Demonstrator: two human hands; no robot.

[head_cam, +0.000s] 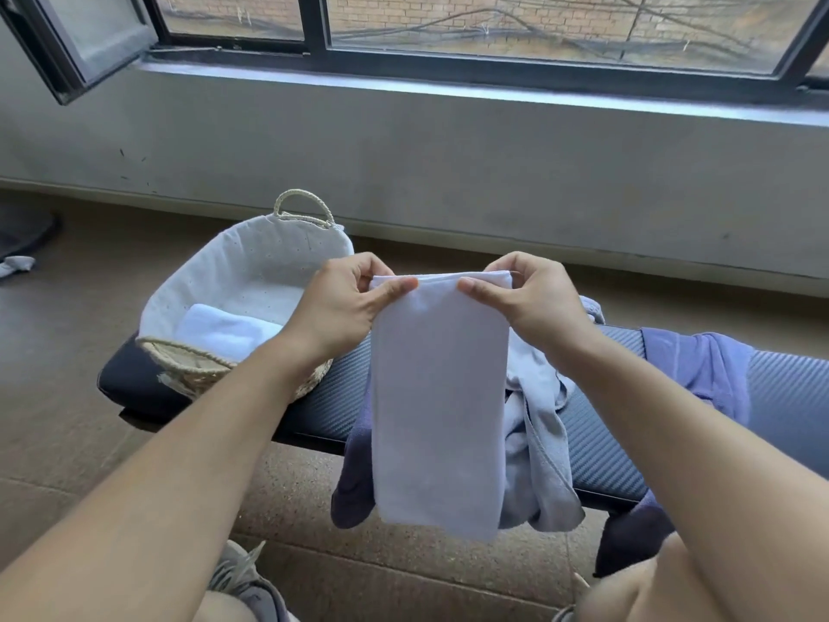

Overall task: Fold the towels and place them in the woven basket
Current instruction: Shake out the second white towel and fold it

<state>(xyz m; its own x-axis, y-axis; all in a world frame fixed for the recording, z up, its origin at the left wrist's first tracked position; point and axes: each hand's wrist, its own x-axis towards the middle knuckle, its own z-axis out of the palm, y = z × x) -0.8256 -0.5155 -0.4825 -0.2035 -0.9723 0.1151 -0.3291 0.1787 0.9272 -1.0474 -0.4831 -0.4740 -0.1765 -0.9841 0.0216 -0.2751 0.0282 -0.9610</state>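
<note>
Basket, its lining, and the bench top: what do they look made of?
Woven basket: looks like pale straw or seagrass, matte, shown by its braided rim and twisted handles. Lining: seemingly off-white cotton-like cloth, soft creases and tiny dots. Bench top: dark padded covering with a fine diagonal weave pattern, probably vinyl; the exact material can't be told.

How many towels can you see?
5. A white towel hangs from both hands. Another white one lies in the basket. A grey one, a purple one and a dark one lie on the bench. More may be hidden underneath.
</note>
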